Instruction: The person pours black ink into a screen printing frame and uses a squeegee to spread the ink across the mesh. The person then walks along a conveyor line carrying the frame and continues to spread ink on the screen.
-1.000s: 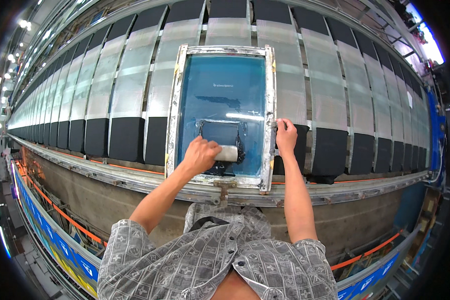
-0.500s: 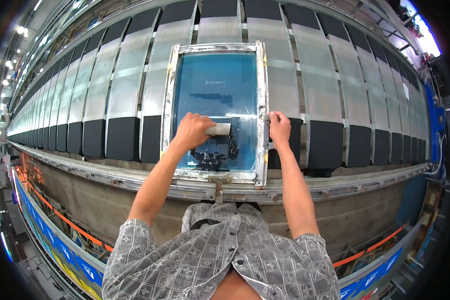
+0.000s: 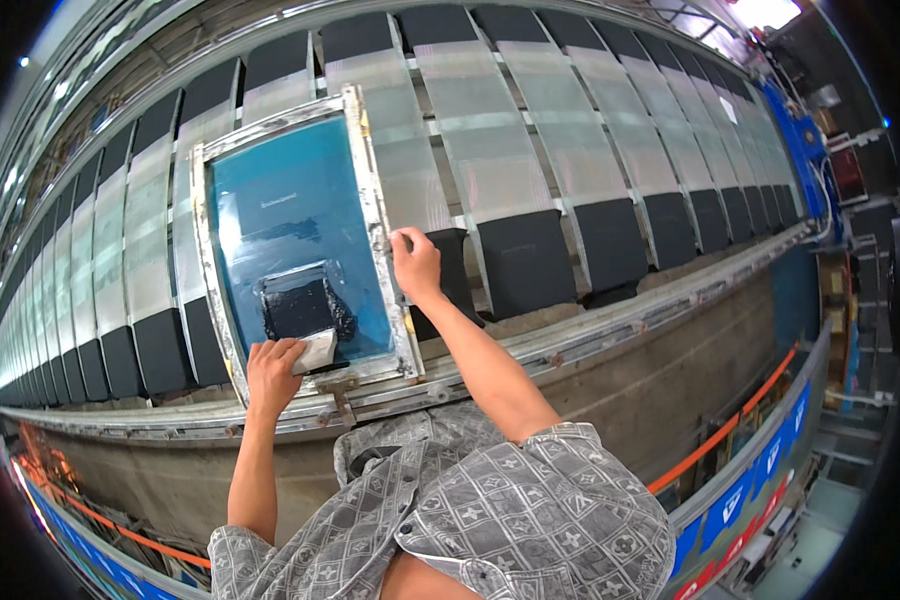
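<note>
A metal-framed screen with blue mesh lies across the row of boards. Dark ink pools around a rectangle in its lower part. My left hand is closed on a pale squeegee at the bottom of that inked patch. My right hand is closed on the screen's right frame edge; the exact part under its fingers is hidden.
A long row of pale boards with black fabric ends runs across the view. A metal rail borders it nearest me. A blue machine housing stands at the right end. Orange bars run along the lower edges.
The view has swung, so the screen appears tilted and farther left. The squeegee in my left hand moved up the mesh, then down to the bottom of the patch. My right hand stays at the frame.
</note>
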Tool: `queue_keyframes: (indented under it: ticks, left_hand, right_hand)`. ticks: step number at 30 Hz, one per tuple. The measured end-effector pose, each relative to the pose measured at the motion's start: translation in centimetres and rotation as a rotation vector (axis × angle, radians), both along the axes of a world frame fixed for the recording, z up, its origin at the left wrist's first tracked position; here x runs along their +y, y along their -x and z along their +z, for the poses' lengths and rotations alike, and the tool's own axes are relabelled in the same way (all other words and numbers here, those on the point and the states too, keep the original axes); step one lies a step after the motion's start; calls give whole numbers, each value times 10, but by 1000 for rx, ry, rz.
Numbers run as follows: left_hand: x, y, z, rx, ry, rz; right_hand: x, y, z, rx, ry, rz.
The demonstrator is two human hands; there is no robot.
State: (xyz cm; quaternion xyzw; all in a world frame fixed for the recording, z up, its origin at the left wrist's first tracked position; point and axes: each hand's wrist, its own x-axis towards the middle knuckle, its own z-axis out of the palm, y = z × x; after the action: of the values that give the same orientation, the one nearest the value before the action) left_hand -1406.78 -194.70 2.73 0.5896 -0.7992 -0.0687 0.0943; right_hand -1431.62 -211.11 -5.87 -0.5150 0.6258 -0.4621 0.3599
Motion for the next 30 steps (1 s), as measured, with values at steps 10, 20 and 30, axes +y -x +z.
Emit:
queue_keyframes:
  ticks: [10, 20, 30]
  left_hand:
    - [-53, -40, 1, 7, -226, -122]
    - [-118, -55, -16, -63, -96, -155]
    - [-23, -33, -21, -77, -176, -162]
  right_hand:
    - [-6, -6, -13, 226, -112, -11]
    - [-6, -12, -14, 105, -225, 10]
    - [-5, -11, -5, 85, -254, 10]
